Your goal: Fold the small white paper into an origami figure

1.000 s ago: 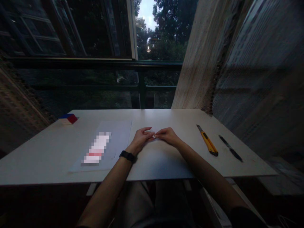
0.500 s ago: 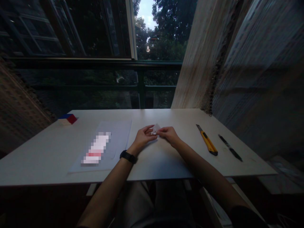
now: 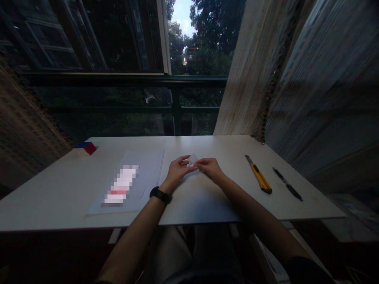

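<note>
A small folded piece of white paper (image 3: 193,159) is held between my two hands, above the middle of the white table. My left hand (image 3: 178,170), with a black watch (image 3: 160,195) on its wrist, has its fingers curled round the paper's left side and lower edge. From the right, my right hand (image 3: 211,168) pinches the paper between thumb and fingertips. The fingertips of both hands almost meet at the paper's lower edge. Its exact folds are too small to make out.
White paper sheets (image 3: 149,165) lie left of my hands, partly blurred out. A cube (image 3: 85,148) in blue, red and white sits at the far left. To the right lie a yellow utility knife (image 3: 258,175) and a black pen (image 3: 287,184) on the table (image 3: 201,209).
The paper has shifted slightly left and tilted between my fingers. My left thumb has moved a little toward the right fingertips. Everything else on the table stays where it was.
</note>
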A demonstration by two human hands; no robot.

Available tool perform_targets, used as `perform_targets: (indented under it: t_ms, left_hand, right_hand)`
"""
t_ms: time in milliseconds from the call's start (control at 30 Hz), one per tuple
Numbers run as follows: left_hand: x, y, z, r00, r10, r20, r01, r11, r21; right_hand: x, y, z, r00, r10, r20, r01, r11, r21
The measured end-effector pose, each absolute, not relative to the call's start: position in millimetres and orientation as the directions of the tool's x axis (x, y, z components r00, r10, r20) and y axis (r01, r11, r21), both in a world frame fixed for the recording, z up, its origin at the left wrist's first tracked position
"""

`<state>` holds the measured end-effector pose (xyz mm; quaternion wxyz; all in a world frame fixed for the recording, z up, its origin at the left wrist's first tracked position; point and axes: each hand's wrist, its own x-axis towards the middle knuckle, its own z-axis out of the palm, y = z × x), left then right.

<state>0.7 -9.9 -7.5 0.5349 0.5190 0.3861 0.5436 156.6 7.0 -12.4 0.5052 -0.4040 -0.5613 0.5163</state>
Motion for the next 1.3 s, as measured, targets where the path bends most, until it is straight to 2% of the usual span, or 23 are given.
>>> perform_targets:
  t_ms: [233, 400, 500, 700, 833, 1000, 1133, 1300]
  left_hand:
    - [0.0, -14.1, -6.1, 0.159, 0.961, 0.224, -0.115, -0.207, 0.971]
    - [-0.5, -13.7, -6.0, 0.101, 0.947, 0.304, 0.043, -0.310, 0.950]
    - [-0.8, -13.0, -5.7, 0.056, 0.949, 0.310, 0.090, -0.314, 0.945]
    - [-0.9, -11.4, -6.1, 0.057, 0.972, 0.227, -0.092, -0.221, 0.971]
    - [-1.3, -11.1, -5.8, 0.079, 0.976, 0.204, -0.193, -0.186, 0.963]
    - [-1.8, -10.4, -5.2, 0.062, 0.974, 0.217, -0.118, -0.209, 0.971]
    - [-1.0, -9.2, -6.6, 0.037, 0.966, 0.255, -0.036, -0.254, 0.967]
    - [0.8, -10.4, -7.2, 0.028, 0.966, 0.256, -0.096, -0.252, 0.963]
  right_hand:
    - [154.2, 5.9, -11.4, -0.124, 0.977, 0.176, -0.030, 0.173, -0.984]
    - [154.0, 6.2, -12.4, -0.117, 0.979, 0.168, -0.055, 0.162, -0.985]
    - [155.5, 7.1, -12.1, -0.142, 0.978, 0.150, -0.068, 0.142, -0.988]
    - [161.2, 8.4, -10.3, -0.201, 0.969, 0.146, -0.101, 0.128, -0.987]
    - [163.5, 10.9, -10.9, -0.163, 0.972, 0.168, -0.100, 0.154, -0.983]
    - [162.7, 11.6, -9.5, -0.077, 0.974, 0.214, -0.019, 0.213, -0.977]
    - [160.9, 10.8, -9.7, -0.053, 0.974, 0.219, -0.030, 0.217, -0.976]
    - [157.2, 11.3, -13.7, -0.016, 0.973, 0.229, -0.027, 0.229, -0.973]
